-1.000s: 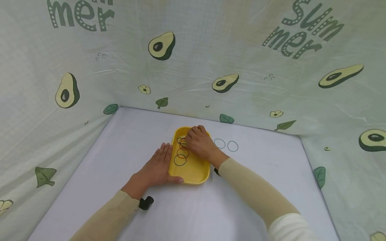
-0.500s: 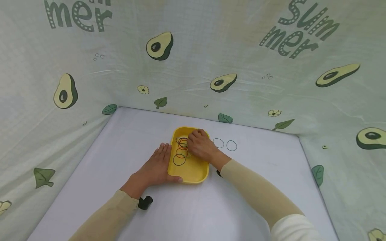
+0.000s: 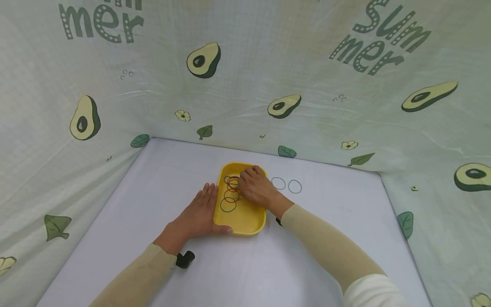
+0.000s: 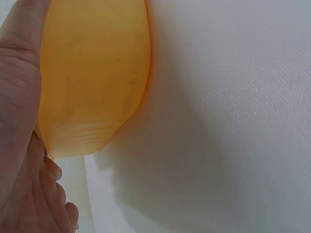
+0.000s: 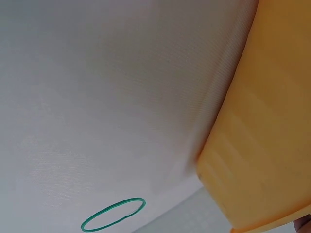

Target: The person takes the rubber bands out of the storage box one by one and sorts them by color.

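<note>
The tray (image 3: 247, 219) lies nearer the table's (image 3: 153, 179) far edge, room either side, long axis near-far. Left hand (image 3: 198, 215), fingers straight, touches its left edge; right hand (image 3: 256, 185), fingers curled, reaches inside beside bands (image 3: 232, 189), hold hidden.

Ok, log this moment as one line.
left grip: against yellow tray; right grip: over tray; rubber bands: several inside, two on tabletop

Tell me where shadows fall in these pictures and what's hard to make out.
Left wrist: broad soft shadow on the white tabletop beside the yellow tray; right wrist: dim shade along the tray, green band clear; head: soft light, overlapping bands hard to separate.
</note>
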`<state>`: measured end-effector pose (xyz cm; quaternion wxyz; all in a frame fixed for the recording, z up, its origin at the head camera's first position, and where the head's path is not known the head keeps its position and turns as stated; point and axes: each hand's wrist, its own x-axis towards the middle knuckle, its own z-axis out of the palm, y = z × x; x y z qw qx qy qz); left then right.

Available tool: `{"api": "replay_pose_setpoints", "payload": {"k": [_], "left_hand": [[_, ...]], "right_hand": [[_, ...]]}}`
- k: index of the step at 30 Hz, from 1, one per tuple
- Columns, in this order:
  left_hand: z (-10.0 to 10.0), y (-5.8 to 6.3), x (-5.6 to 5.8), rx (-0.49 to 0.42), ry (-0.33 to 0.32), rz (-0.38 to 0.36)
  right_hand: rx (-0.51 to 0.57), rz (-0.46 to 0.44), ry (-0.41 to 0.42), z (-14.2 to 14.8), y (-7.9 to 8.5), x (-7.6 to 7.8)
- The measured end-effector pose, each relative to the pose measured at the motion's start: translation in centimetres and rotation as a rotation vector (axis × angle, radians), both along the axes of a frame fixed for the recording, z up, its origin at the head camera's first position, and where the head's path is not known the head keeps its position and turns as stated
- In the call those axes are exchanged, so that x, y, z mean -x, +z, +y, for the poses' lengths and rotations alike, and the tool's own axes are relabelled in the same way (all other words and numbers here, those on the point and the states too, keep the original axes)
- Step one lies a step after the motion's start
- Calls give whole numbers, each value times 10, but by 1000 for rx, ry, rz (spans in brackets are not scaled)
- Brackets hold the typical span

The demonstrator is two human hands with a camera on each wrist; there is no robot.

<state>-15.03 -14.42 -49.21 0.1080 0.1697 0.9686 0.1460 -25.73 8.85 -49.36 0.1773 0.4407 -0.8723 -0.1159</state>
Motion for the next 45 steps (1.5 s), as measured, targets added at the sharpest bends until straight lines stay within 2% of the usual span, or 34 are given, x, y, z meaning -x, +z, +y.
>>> {"api": "replay_pose_setpoints", "payload": {"k": [10,20,27,35,40,45], "left_hand": [[3,0,1,4,-9,-4],[5,2,2,24,-13,-1],[4,4,0,27,-12,6],[2,4,-1,18,-10,10],[2,3,-1,13,-16,7],[1,1,-1,9,-16,12]], "right_hand": [[-11,-37,-23,2,-1,1],[23,-51,-45,8,4,1],[85,32,-37,22,15,6],[149,137,-91,64,33,16],[209,129,-175,107,38,19],[261,96,-237,149,32,18]]}}
